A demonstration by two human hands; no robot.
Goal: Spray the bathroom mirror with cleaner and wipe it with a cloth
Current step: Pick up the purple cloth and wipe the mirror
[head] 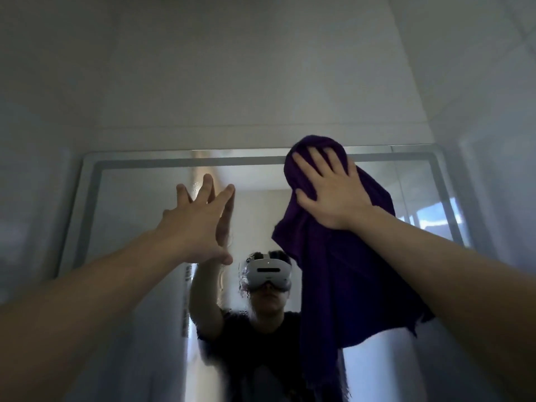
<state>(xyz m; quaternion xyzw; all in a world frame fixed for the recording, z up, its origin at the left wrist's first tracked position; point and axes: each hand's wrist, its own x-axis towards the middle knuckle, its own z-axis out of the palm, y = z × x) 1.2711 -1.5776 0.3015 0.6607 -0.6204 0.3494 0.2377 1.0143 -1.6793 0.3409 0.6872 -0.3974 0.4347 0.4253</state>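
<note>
Head view: my right hand (327, 192) lies flat, fingers spread, pressing the purple cloth (342, 271) against the top edge of the mirror (139, 204); the cloth hangs down below my palm. My left hand (197, 224) reaches to the glass, its grip wide and holding nothing.

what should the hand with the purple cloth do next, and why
Probably sweep the right hand sideways along the top of the mirror, toward the left hand. The palm presses the purple cloth flat against the upper edge, right of centre, with the rest hanging loose, and droplets still show on the glass near the left hand's fingertips, so that stretch looks unwiped.
</note>
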